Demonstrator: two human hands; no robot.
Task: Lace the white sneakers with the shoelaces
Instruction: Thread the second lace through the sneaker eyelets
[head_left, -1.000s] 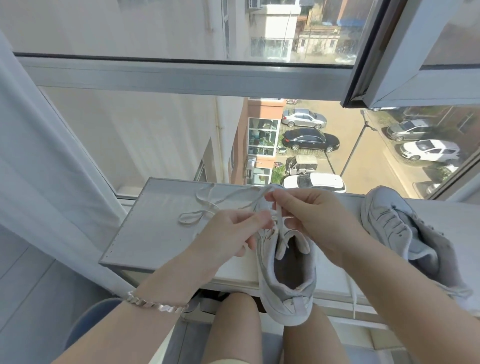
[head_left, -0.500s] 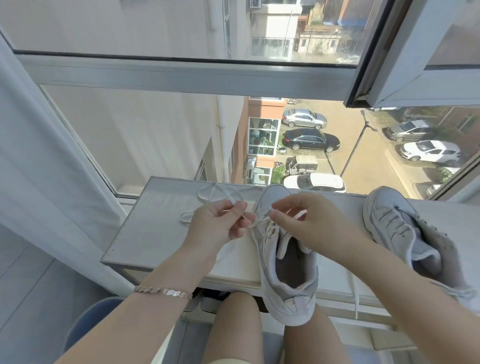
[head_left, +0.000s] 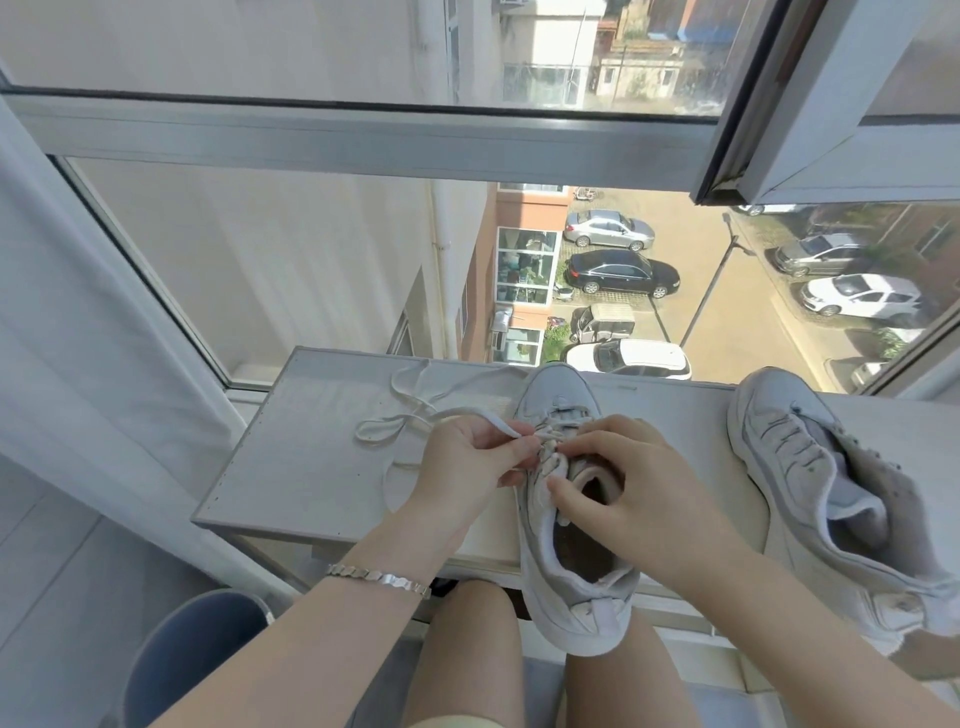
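A white sneaker lies on the window sill with its toe toward the glass and its heel hanging over the near edge. My left hand pinches the end of the white shoelace beside the shoe's left eyelets. The lace trails in loops across the sill to the left. My right hand rests on the sneaker's tongue and upper, fingers curled around it, thumb at the opening. A second white sneaker lies at the right with its laces threaded.
The white sill ends at a near edge above my knees. Window glass and a metal frame stand just behind the shoes. A white curtain hangs at the left. A blue round bin sits below left.
Both hands have come down from above the shoe to its eyelets. The lace held taut in the air now lies slack on the sill. My right hand has let go of the lace and taken the tongue.
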